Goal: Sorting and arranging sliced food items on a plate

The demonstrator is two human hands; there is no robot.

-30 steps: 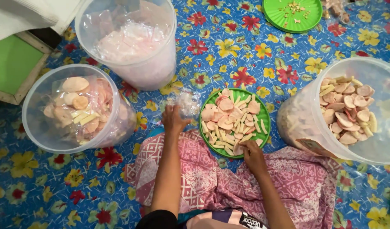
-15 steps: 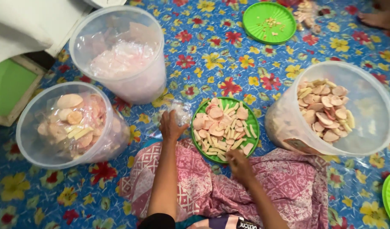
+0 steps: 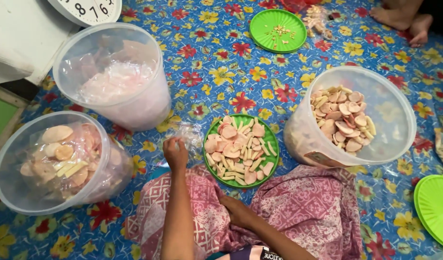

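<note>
A green plate [image 3: 271, 144] heaped with pink round crackers and pale stick crackers lies on the flowered mat in front of my knees. My left hand [image 3: 175, 152] is closed around a small clear plastic bag [image 3: 188, 135] just left of the plate. My right hand [image 3: 238, 210] rests on my pink patterned skirt below the plate, fingers curled; nothing shows in it.
Three clear plastic buckets stand around: one with bagged crackers [image 3: 19, 192] at left, one with clear bags [image 3: 149, 108] behind it, one with loose crackers [image 3: 395, 125] at right. Green lids lie far back [image 3: 298, 33] and at right edge [image 3: 436, 207]. Another person's feet [image 3: 399, 17] top right.
My right hand has drawn back from the plate's near edge onto my skirt. My left hand stays at the small bag. The view has shifted.
</note>
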